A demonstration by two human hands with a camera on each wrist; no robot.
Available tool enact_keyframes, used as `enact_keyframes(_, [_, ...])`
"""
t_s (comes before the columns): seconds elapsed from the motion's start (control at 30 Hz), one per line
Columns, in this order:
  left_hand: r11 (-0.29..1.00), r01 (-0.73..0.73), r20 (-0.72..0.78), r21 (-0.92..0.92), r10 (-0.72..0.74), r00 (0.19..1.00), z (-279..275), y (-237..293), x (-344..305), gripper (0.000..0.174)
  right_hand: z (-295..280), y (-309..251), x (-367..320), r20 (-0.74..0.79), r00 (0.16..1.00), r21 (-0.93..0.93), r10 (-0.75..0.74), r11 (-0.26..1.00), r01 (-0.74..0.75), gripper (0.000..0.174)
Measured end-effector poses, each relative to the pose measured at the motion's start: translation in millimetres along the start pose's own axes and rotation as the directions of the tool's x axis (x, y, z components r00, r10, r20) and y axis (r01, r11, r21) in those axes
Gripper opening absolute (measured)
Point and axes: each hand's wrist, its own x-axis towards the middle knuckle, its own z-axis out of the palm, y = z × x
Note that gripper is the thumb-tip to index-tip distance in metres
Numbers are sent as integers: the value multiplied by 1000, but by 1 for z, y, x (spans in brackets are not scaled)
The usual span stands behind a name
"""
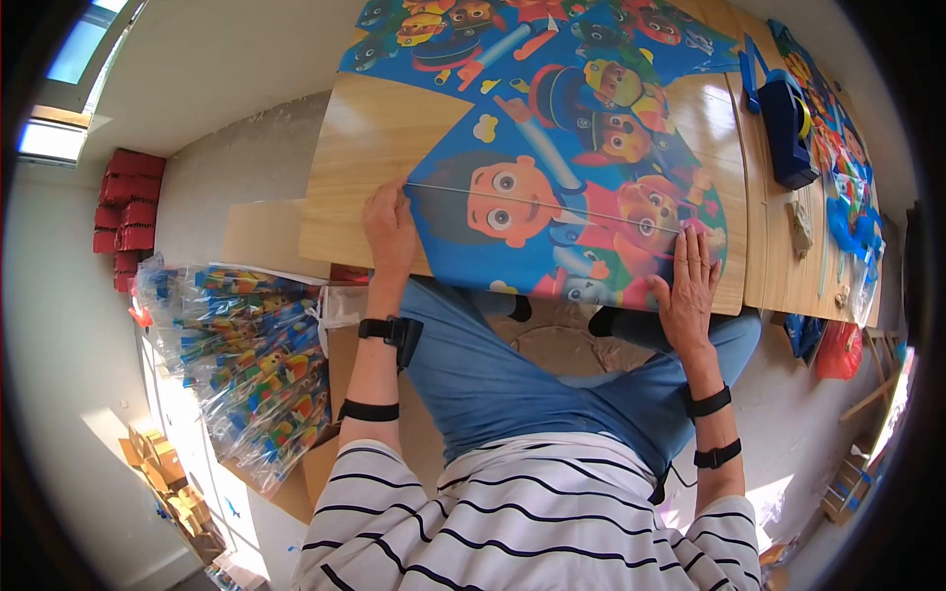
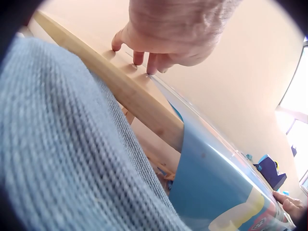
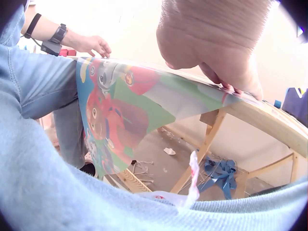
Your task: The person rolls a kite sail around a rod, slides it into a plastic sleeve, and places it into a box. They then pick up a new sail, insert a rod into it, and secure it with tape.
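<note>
Left hand [image 1: 390, 232] rested fingertips on the table [image 1: 370, 128] beside the sheet [image 1: 581, 148]; right hand [image 1: 688, 294] lay straight-fingered on it, neither gripping. I judged the sheet, overhanging the near edge, light, limp and slippery, best pinched at its corners.

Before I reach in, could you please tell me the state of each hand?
Left hand: open, fingertips down on the table at the sheet's edge.
Right hand: open, fingers extended over the sheet.
</note>
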Motion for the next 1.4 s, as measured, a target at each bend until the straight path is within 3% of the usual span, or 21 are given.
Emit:
enact_keyframes(0.23, [1000, 4, 19, 9, -4, 1000, 1, 0, -2, 32, -5, -2, 1, 18, 1000, 14, 5, 1000, -5, 84])
enact_keyframes(0.53, [989, 132, 52, -60, -129, 990, 2, -5, -4, 32, -2, 4, -4, -23, 1000, 43, 14, 999, -13, 83])
enact_keyframes(1.4, [998, 65, 72, -12, -64, 995, -1, -7, -3, 35, 0, 2, 6, -70, 995, 31, 69, 997, -67, 81])
